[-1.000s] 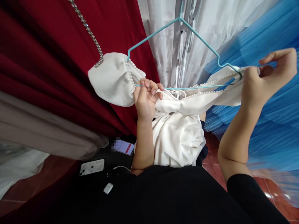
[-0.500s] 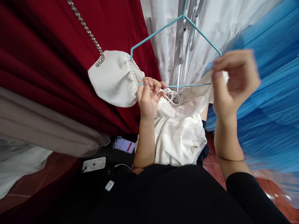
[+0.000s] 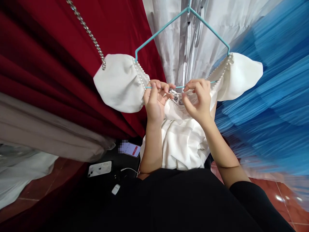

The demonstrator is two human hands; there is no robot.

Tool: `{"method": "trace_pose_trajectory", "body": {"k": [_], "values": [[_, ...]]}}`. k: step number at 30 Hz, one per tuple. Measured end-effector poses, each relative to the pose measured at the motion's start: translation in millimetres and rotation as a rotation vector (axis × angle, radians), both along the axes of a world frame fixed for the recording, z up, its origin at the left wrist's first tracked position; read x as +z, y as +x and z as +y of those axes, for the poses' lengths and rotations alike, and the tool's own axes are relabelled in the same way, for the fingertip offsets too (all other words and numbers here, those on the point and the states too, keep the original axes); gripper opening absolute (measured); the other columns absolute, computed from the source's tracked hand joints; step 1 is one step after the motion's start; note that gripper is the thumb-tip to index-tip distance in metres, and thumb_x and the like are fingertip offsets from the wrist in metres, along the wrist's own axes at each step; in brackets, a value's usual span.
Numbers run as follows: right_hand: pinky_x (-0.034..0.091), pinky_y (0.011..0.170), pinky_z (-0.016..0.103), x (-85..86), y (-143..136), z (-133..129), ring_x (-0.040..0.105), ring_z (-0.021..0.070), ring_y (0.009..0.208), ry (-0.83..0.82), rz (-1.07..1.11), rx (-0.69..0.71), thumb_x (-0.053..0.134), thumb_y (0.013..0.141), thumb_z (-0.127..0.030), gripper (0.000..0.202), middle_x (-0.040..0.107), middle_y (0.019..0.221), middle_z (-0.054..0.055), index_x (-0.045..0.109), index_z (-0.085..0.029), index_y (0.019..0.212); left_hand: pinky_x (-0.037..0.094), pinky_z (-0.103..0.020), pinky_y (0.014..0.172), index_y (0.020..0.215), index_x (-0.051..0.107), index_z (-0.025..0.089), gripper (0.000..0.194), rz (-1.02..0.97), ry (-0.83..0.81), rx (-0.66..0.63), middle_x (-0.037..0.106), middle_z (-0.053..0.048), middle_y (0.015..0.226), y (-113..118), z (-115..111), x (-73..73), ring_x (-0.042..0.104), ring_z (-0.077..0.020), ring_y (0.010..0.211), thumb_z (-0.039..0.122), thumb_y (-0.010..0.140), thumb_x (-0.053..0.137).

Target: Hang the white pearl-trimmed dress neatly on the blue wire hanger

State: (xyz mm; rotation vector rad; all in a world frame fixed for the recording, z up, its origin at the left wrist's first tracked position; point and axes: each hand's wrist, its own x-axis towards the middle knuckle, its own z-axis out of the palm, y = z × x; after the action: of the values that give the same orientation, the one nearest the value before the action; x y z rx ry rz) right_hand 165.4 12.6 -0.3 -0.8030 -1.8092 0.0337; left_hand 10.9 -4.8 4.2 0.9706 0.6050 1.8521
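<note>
A white dress (image 3: 183,141) with puffed sleeves and a pearl-trimmed neckline hangs on a teal clothes hanger (image 3: 166,30). Its skirt is bunched over my lap. My left hand (image 3: 155,101) curls around the left part of the hanger's lower bar, close to the left sleeve (image 3: 120,82). On the same bar, right of the middle, the bent fingers of my right hand (image 3: 199,100) close in, thumb near the fingertips. White lacing cords (image 3: 176,95) show between the two hands inside the neckline. The right sleeve (image 3: 241,75) drapes over the hanger's right end.
A beaded chain (image 3: 88,32) dangles before the red cloth (image 3: 116,25) at upper left. Blue tulle (image 3: 265,106) fills the right side. White fabric and metal poles (image 3: 187,48) stand behind. Two phones (image 3: 99,169) and a small white case (image 3: 116,189) lie on a black surface at lower left.
My right hand has left the right shoulder of the dress and moved left and down to the hanger's lower bar. The right sleeve is now uncovered. My left hand stays in place.
</note>
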Motion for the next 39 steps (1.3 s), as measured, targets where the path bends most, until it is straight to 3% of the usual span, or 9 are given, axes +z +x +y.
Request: {"method": "trace_pose_trajectory", "body": {"k": [4,8,12,16,19,22,25,33,39], "values": [[0.055,0.099,0.053,9.3,4.2,7.1,0.061,0.0224,0.099,-0.045,0.002,-0.07,0.062,0.099,-0.049,0.023,0.064,0.099,0.004,0.066,-0.026,0.104,0.062,-0.031,0.083,0.106,0.061,0.021,0.028,0.154,-0.039,-0.077,0.076,-0.01,0.117,4.0,-15.1,-5.1,0.073,-0.0264,0.119,0.049,0.1,0.062],[0.052,0.103,0.054,9.5,1.4,9.7,0.06,0.0231,0.103,-0.067,0.004,-0.07,0.059,0.101,-0.053,0.029,0.059,0.097,0.004,0.071,-0.026,0.1,0.063,-0.037,0.088,0.126,0.069,0.018,0.038,0.494,-0.098,-0.165,0.078,-0.011,0.118,0.6,-41.3,2.2,0.077,-0.025,0.104,0.046,0.101,0.064],[0.05,0.106,0.057,7.6,-3.7,7.1,0.059,0.0244,0.107,-0.07,0.012,-0.095,0.055,0.103,-0.052,0.03,0.058,0.1,0.005,0.07,-0.026,0.1,0.055,-0.044,0.112,0.11,0.076,0.026,0.017,0.449,0.265,0.333,0.077,-0.003,0.11,-13.0,-44.9,15.3,0.07,-0.0226,0.115,0.036,0.099,0.068],[0.051,0.105,0.059,6.5,-5.0,7.4,0.06,0.0254,0.105,-0.056,0.013,-0.122,0.055,0.102,-0.051,0.029,0.058,0.098,0.006,0.069,-0.027,0.095,0.022,-0.051,0.137,0.125,0.065,0.031,0.043,0.406,0.314,0.462,0.055,0.001,0.154,-28.4,-13.9,14.8,0.017,-0.0253,0.165,0.019,0.087,0.081],[0.048,0.108,0.063,5.1,-3.6,10.6,0.059,0.0285,0.109,-0.066,0.002,-0.134,0.052,0.102,-0.056,0.033,0.059,0.1,0.007,0.069,-0.027,0.095,0.021,-0.05,0.137,0.133,0.06,0.034,0.064,0.378,0.235,0.437,0.042,0.005,0.165,-36.0,15.6,9.4,-0.011,-0.0213,0.167,-0.004,0.083,0.073],[0.041,0.113,0.069,4.3,0.1,12.9,0.056,0.032,0.115,-0.08,-0.006,-0.128,0.051,0.101,-0.058,0.035,0.06,0.103,0.008,0.068,-0.028,0.096,0.033,-0.045,0.129,0.117,0.071,0.028,0.052,0.419,0.2,0.496,0.064,0.002,0.141,-47.6,38.5,10.5,0.028,-0.0238,0.161,-0.011,0.087,0.055],[0.04,0.113,0.069,5.5,4.5,12.9,0.056,0.0324,0.113,-0.061,-0.018,-0.15,0.052,0.101,-0.057,0.033,0.06,0.102,0.009,0.068,-0.028,0.095,0.048,-0.036,0.113,0.104,0.075,0.017,0.048,0.524,0.207,0.577,0.074,-0.001,0.108,-68.5,51.2,18.2,0.066,-0.018,0.115,-0.014,0.091,0.041],[0.049,0.106,0.063,7.1,2.4,12.3,0.059,0.027,0.1,-0.012,-0.018,-0.137,0.056,0.1,-0.055,0.031,0.059,0.097,0.007,0.07,-0.027,0.096,0.048,-0.031,0.091,0.094,0.068,0.015,0.035,0.254,0.109,0.782,0.069,0.003,0.09,-111.9,52.6,-20.5,0.065,-0.0128,0.092,-0.008,0.096,0.042],[0.051,0.106,0.061,9.9,-1.3,8.2,0.06,0.0255,0.1,-0.052,-0.008,-0.128,0.058,0.1,-0.055,0.03,0.058,0.097,0.006,0.069,-0.027,0.096,0.056,-0.029,0.089,0.104,0.075,0.018,0.019,0.507,0.133,0.285,0.076,-0.005,0.102,-68.2,27.6,-35.7,0.072,-0.0196,0.097,0.024,0.086,0.074]]}}
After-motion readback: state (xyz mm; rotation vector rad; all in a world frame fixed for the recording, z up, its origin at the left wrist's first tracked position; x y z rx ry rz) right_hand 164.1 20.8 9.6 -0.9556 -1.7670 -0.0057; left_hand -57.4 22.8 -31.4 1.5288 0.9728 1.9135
